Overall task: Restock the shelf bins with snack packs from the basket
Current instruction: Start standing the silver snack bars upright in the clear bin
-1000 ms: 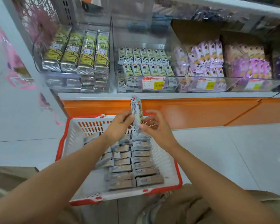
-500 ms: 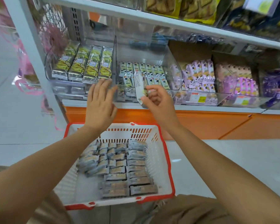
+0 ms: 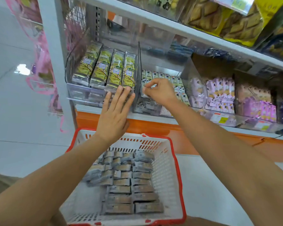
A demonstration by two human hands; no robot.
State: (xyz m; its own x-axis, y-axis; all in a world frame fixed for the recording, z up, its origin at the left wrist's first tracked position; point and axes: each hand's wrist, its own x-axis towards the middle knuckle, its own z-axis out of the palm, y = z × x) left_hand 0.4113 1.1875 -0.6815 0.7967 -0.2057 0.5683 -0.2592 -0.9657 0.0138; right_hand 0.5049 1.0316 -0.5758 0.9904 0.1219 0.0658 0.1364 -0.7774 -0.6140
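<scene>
There, the right hand (image 3: 158, 92) reached into the middle bin (image 3: 147, 108) on the shelf (image 3: 153, 117), its fingers and thumb curled and pinching a snack pack (image 3: 153, 86). Only the pack's silvery crimped end showed between the fingertips, just above the small black-and-white packs (image 3: 178, 85) already lined up in that bin. How far the pack had settled among them could not be told.

The left hand (image 3: 114, 116) was flat and open and held nothing. Its straight fingers pointed up, and the fingertips touched the front of the left bin (image 3: 85, 95), just beside the clear divider (image 3: 138, 70) between the two bins. Four tall yellow-green packs (image 3: 114, 69) stood side by side in that left bin, leaning back.

Below both forearms sat the white basket (image 3: 178, 168) with its red rim, on the pale floor (image 3: 23, 128). Grey-brown packs (image 3: 132, 183) lay inside it in flat rows, tidy on the right and looser toward the left.

To the right of the middle bin, purple packs (image 3: 219, 90) filled the next bins, with a price tag (image 3: 219, 118) on the clear front below them.
</scene>
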